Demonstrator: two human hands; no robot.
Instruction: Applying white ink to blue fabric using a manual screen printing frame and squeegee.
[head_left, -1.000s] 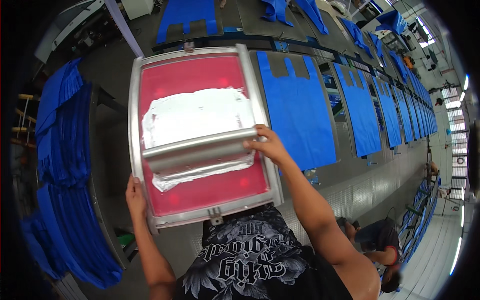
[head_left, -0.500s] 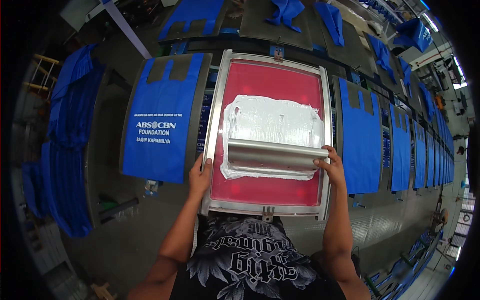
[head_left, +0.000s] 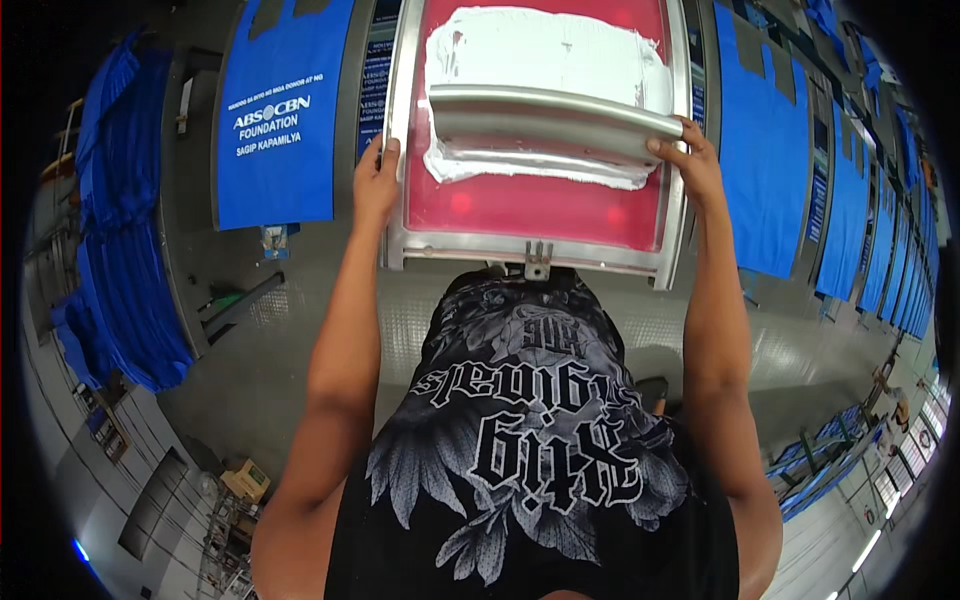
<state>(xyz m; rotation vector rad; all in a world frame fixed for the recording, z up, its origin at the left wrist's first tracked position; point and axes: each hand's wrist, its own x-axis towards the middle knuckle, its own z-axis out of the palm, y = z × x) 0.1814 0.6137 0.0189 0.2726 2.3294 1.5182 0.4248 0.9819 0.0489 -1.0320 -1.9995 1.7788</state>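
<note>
A screen printing frame with silvery metal rails and red mesh lies in front of me. Thick white ink covers much of the mesh. Across the ink rests a long metal squeegee, slightly tilted, its right end lower. My left hand is closed on the frame's left rail, thumb on top; its other fingers are partly hidden. At the right rail, my right hand is closed, with thumb and fingertips at the squeegee's right end. Whether it grips the rail too is hard to see.
A printed blue bag lies flat on a board left of the frame. Blue bags on boards stretch away in a row to the right. At far left hangs a pile of blue fabric. A metal hinge bracket projects from the frame's near edge.
My view has tilted downward, so the frame, squeegee and hands appear higher in the picture and more of my shirt shows. Both hands keep their places on the frame and squeegee.
</note>
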